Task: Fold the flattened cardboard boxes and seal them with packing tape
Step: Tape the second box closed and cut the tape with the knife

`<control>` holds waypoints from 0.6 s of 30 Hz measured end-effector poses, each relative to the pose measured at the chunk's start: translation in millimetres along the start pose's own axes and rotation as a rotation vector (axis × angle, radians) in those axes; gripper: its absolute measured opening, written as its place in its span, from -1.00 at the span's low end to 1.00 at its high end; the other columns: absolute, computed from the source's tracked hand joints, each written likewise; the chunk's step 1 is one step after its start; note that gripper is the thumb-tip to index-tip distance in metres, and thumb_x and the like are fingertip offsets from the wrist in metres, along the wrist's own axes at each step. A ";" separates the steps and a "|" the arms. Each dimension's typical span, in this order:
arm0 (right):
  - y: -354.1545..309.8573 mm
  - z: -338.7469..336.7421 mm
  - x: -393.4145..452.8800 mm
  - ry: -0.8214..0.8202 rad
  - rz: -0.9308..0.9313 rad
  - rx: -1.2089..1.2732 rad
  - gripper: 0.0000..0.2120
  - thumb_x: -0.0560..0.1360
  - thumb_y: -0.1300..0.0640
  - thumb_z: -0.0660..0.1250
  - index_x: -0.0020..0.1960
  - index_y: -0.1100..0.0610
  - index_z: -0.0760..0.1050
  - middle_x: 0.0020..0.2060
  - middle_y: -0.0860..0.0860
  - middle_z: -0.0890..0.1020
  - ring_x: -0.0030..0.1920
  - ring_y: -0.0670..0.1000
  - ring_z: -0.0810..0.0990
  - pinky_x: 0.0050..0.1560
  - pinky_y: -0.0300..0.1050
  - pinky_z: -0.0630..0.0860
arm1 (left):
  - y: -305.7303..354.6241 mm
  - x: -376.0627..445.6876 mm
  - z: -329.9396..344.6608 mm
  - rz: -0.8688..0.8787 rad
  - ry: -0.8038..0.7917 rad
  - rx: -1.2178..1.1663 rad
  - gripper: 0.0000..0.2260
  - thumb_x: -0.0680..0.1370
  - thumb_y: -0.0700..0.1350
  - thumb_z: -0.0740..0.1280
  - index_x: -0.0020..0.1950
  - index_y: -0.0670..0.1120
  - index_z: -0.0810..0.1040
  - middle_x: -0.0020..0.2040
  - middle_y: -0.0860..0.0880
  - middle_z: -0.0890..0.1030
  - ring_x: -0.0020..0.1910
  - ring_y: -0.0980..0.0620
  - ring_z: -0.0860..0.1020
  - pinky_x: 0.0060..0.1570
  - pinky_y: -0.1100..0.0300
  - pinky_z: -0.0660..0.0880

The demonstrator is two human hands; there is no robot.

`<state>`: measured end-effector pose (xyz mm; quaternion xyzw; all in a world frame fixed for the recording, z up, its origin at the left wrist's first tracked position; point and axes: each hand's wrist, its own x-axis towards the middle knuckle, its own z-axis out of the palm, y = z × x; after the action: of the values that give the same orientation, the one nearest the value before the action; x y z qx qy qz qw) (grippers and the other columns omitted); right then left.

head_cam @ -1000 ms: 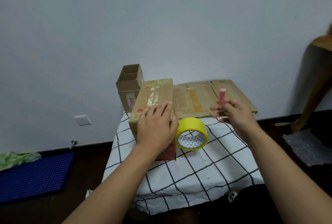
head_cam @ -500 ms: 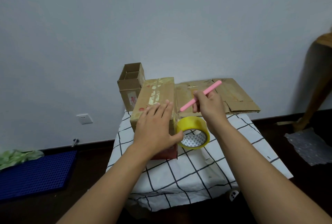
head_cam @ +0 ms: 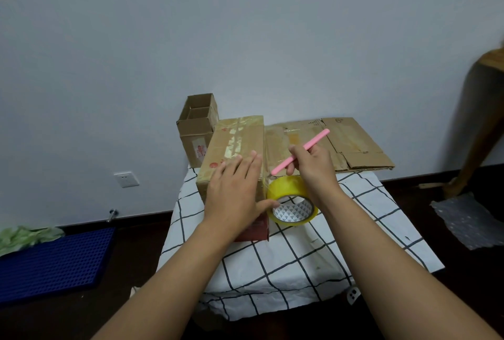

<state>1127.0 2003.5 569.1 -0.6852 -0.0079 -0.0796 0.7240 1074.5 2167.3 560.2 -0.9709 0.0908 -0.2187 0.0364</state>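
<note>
An open small box (head_cam: 197, 124) stands at the back left. The left hand (head_cam: 234, 192) lies flat, fingers straight, on the taped box (head_cam: 237, 143). Beside it sits the tape roll (head_cam: 291, 199). The right hand (head_cam: 311, 165) pinches a pink cutter (head_cam: 301, 151), tip seemingly at the tape. Flat cardboard (head_cam: 351, 146) lies behind.

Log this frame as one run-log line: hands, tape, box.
left hand: flat on folded box | right hand: grips pink cutter, tip above tape roll | flattened boxes: behind
</note>
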 end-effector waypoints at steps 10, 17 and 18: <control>4.7 -0.3 3.0 -0.047 -0.011 -0.027 -0.74 0.59 0.10 0.29 -0.15 0.27 0.55 -0.47 0.10 0.60 -0.33 0.03 0.62 0.14 0.10 0.53 | 0.7 0.5 -0.1 -0.017 0.034 -0.008 -0.06 0.29 0.51 0.28 0.53 0.01 0.27 0.51 0.05 0.34 0.46 -0.01 0.32 0.40 0.04 0.24; 6.8 -0.3 3.3 0.054 0.011 0.021 -0.75 0.57 0.05 0.34 -0.12 0.24 0.57 -0.38 0.13 0.67 -0.23 0.05 0.66 0.16 0.19 0.53 | 0.9 0.4 -1.9 -0.010 0.033 -0.015 -0.07 0.30 0.51 0.26 0.53 0.01 0.25 0.52 0.06 0.32 0.47 -0.01 0.31 0.40 0.03 0.23; 6.9 -0.7 3.0 0.080 0.013 0.043 -0.78 0.56 0.06 0.35 -0.11 0.22 0.57 -0.37 0.12 0.68 -0.21 0.06 0.68 0.15 0.18 0.55 | 0.7 0.1 -1.6 -0.014 0.033 -0.006 -0.07 0.30 0.51 0.26 0.52 0.01 0.28 0.50 0.06 0.35 0.45 -0.01 0.33 0.39 0.03 0.26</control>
<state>1130.8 2002.9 562.6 -0.6659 0.0239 -0.1023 0.7386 1073.8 2166.5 561.6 -0.9679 0.0855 -0.2344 0.0304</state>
